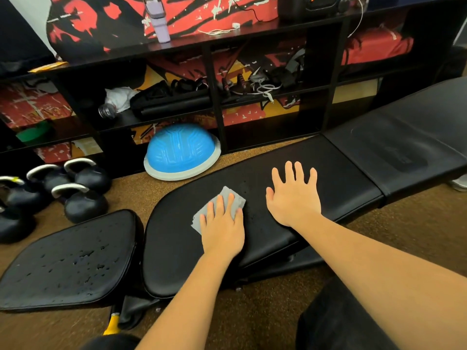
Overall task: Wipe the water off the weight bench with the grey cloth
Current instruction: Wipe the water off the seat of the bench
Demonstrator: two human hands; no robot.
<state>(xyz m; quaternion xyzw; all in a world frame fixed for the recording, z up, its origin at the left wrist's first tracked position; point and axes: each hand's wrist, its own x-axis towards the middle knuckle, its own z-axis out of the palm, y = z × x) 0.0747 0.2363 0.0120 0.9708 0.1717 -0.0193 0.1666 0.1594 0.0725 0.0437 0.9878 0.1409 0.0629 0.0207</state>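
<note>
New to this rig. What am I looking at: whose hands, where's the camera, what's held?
No robot here: a person's two bare hands, filmed by one wide-angle camera on their head, looking down. The left hand presses a grey cloth flat on the black weight bench; the right hand rests open on the pad beside it, holding nothing. The seat pad on the left is speckled with water drops. Kettlebells and a blue balance dome sit on the carpet by a black shelf.

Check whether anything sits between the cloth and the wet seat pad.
Nothing visible does. The left hand presses the cloth on the middle pad; only a gap between pads separates it from the seat pad.
</note>
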